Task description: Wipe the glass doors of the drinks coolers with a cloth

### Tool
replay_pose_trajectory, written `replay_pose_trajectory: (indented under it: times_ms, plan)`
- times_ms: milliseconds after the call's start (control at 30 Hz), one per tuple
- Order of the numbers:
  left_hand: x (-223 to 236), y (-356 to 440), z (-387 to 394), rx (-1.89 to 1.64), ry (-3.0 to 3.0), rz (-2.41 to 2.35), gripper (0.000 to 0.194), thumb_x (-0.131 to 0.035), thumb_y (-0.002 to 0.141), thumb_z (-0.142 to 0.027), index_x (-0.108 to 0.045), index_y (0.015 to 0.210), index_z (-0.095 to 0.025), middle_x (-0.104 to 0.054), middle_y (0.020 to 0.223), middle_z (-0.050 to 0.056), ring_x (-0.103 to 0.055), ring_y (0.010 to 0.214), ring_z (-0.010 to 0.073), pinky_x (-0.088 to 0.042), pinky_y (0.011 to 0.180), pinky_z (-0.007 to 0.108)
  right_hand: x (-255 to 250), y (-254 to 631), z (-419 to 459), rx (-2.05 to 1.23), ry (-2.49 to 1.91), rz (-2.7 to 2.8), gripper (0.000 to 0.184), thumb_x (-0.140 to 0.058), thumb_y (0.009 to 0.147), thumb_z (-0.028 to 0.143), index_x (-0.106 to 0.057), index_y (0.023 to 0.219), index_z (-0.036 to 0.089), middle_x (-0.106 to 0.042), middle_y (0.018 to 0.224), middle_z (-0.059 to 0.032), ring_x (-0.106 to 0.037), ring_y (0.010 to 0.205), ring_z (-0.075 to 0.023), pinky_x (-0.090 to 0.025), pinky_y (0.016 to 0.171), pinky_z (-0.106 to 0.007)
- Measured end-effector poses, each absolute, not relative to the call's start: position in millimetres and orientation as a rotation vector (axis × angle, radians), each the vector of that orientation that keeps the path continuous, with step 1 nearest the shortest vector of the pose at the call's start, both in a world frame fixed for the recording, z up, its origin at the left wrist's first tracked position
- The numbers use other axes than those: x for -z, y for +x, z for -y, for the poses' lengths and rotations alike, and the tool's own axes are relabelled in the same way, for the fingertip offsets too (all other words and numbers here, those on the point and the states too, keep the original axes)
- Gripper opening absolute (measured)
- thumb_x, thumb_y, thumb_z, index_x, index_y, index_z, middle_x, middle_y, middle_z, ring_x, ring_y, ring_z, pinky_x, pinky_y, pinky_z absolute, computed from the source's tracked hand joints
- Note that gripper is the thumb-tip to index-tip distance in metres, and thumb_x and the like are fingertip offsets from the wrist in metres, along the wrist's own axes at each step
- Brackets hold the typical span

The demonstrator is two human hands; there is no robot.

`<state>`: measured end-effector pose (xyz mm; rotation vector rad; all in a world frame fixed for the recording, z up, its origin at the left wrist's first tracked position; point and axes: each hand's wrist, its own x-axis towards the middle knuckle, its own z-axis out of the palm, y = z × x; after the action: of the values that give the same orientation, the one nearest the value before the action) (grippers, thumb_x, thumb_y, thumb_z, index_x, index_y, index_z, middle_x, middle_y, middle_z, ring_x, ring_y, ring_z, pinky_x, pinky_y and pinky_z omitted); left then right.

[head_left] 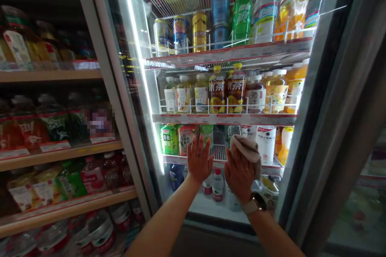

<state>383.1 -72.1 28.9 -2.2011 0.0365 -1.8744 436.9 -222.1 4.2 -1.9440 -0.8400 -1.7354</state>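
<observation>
I face an open drinks cooler. My left hand (198,160) is raised with its fingers stretched out, in front of the third shelf (218,156), close to a red-labelled bottle (186,138). My right hand (240,172) is beside it, with a beige cloth (246,147) draped over its fingertips and held at the same shelf. A watch (255,202) sits on my right wrist. A green-labelled bottle (169,139) stands left of my left hand, and a white carton (266,142) stands right of the cloth.
The upper cooler shelves (232,52) carry cans and bottles behind wire guards. Small bottles (217,185) stand on the bottom level. The open glass door (126,88) stands to the left; open store shelving (60,152) with drinks lies beyond it. The cooler frame (325,100) borders the right.
</observation>
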Motion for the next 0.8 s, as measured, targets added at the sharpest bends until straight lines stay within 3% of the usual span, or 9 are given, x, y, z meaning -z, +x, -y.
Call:
replay_pose_trajectory:
  times_ms: [100, 167, 300, 467, 633, 800]
  plan:
    - [-27, 384, 72, 1.865, -2.218, -0.03, 0.063, -0.039, 0.097, -0.033, -0.017, 0.154, -0.017, -0.02, 0.159, 0.01, -0.01, 0.149, 0.0279, -0.015, 0.121, 0.048, 8, 438, 229, 1.836, -1.902, 0.872, 0.055, -0.048, 0.094, 0.025, -0.037, 0.148, 0.022, -0.069, 0.117, -0.0109, -0.065, 0.096, -0.0215, -0.043, 0.096, -0.038]
    - [-27, 384, 72, 1.861, -2.241, -0.025, 0.064, -0.04, 0.096, -0.034, -0.017, 0.154, -0.018, -0.021, 0.159, 0.01, -0.01, 0.149, 0.0285, -0.015, 0.121, 0.049, 1, 438, 236, 1.848, -1.889, 0.816, 0.058, -0.054, 0.091, 0.029, -0.038, 0.147, 0.022, -0.069, 0.114, -0.0114, -0.065, 0.094, -0.022, -0.045, 0.094, -0.037]
    - [-27, 384, 72, 1.866, -2.261, -0.041, 0.064, -0.041, 0.095, -0.034, -0.018, 0.154, -0.019, -0.023, 0.159, 0.01, -0.011, 0.149, 0.0286, -0.016, 0.121, 0.05, -30, 437, 245, 1.783, -1.896, 0.668, 0.066, -0.06, 0.087, 0.036, -0.038, 0.148, 0.021, -0.055, 0.135, -0.0164, -0.057, 0.114, -0.028, -0.043, 0.099, -0.041]
    - [-29, 383, 74, 1.892, -2.231, -0.053, 0.065, -0.041, 0.095, -0.032, -0.017, 0.154, -0.019, -0.021, 0.16, 0.009, -0.011, 0.149, 0.0274, -0.016, 0.121, 0.048, -43, 436, 243, 1.733, -1.977, 0.756, 0.073, -0.055, 0.088, 0.047, -0.032, 0.151, 0.019, -0.045, 0.148, -0.0151, -0.044, 0.13, -0.0317, -0.023, 0.115, -0.051]
    - [-29, 383, 75, 1.888, -2.232, -0.048, 0.065, -0.039, 0.095, -0.032, -0.017, 0.154, -0.018, -0.015, 0.161, 0.008, -0.01, 0.149, 0.0277, -0.015, 0.121, 0.048, -24, 441, 247, 1.694, -1.939, 0.953, 0.061, -0.045, 0.093, 0.025, -0.03, 0.152, 0.021, -0.047, 0.149, -0.0104, -0.047, 0.133, -0.0246, -0.026, 0.116, -0.043]
    - [-25, 384, 73, 1.823, -2.305, -0.024, 0.067, -0.042, 0.094, -0.034, -0.015, 0.154, -0.02, -0.018, 0.161, 0.008, -0.007, 0.149, 0.0286, -0.013, 0.121, 0.051, 25, 441, 256, 1.627, -1.906, 1.355, 0.053, -0.041, 0.092, 0.011, -0.046, 0.143, 0.028, -0.06, 0.137, -0.0021, -0.056, 0.122, -0.0156, -0.031, 0.114, -0.034]
